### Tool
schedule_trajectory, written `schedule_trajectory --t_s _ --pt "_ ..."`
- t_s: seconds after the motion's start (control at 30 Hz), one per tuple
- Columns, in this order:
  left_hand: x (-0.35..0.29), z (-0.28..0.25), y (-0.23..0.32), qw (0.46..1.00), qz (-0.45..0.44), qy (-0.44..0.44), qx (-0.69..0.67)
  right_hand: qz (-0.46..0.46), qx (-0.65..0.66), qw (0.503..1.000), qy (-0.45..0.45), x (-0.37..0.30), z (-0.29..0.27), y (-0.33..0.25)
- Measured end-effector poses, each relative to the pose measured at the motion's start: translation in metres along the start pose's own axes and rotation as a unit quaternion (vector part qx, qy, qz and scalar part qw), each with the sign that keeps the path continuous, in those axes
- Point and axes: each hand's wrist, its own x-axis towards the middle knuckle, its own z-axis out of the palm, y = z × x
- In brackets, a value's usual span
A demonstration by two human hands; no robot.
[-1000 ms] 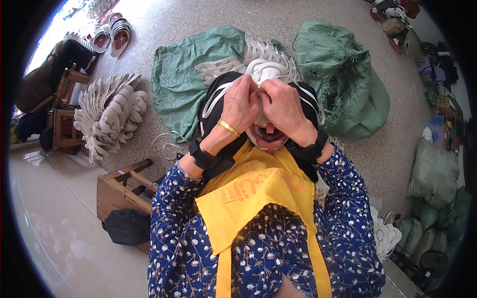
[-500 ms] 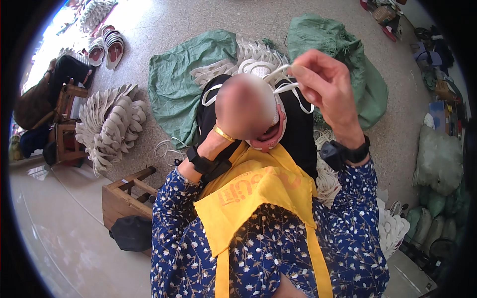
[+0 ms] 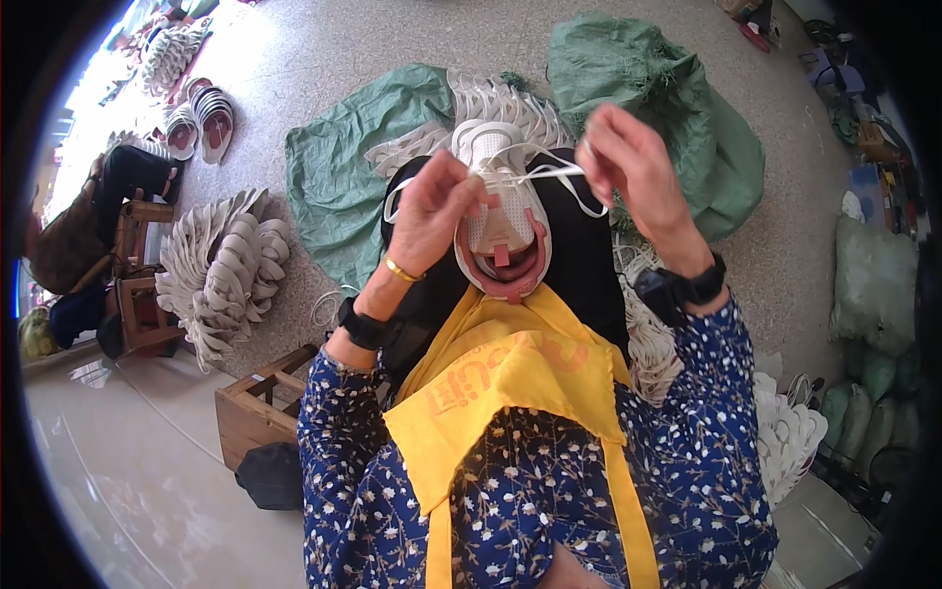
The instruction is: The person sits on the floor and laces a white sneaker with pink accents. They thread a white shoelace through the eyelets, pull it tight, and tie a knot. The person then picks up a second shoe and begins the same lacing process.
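Just above centre, at twelve o'clock in the head view, a white perforated shoe with pink lining (image 3: 513, 228) rests on the black-clad lap (image 3: 574, 257), its opening toward six. At its ten o'clock, the left hand (image 3: 432, 208) pinches a flat white lace (image 3: 559, 171); at its two, the right hand (image 3: 638, 169) pinches it too, a straight length between them. The shoe is probably light and soft, firmest at the heel; the limp, slippery lace suits fingertips.
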Motion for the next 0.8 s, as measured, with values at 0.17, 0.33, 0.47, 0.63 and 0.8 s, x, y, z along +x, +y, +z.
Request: schedule_trajectory --t_s 0.17,0.33,0.47,0.63,0.8 --pt "-0.022 -0.060 0.002 0.994 -0.035 0.081 -0.060 0.126 -0.005 0.989 0.071 -0.057 -0.086 0.040" --pt "-0.088 -0.189 0.028 0.959 -0.045 0.252 -0.121 0.127 0.095 0.968 0.196 -0.131 -0.203 0.047" --pt "-0.148 -0.273 0.036 0.928 -0.057 0.351 -0.115 0.063 0.175 0.906 0.381 -0.210 -0.330 0.069" --pt "-0.133 -0.223 0.027 0.920 -0.217 0.281 0.165 0.177 -0.036 0.921 0.345 -0.196 -0.290 0.081" --pt "-0.081 -0.134 0.017 0.874 -0.005 0.221 0.433 0.187 -0.285 0.923 0.176 -0.114 -0.168 0.078"
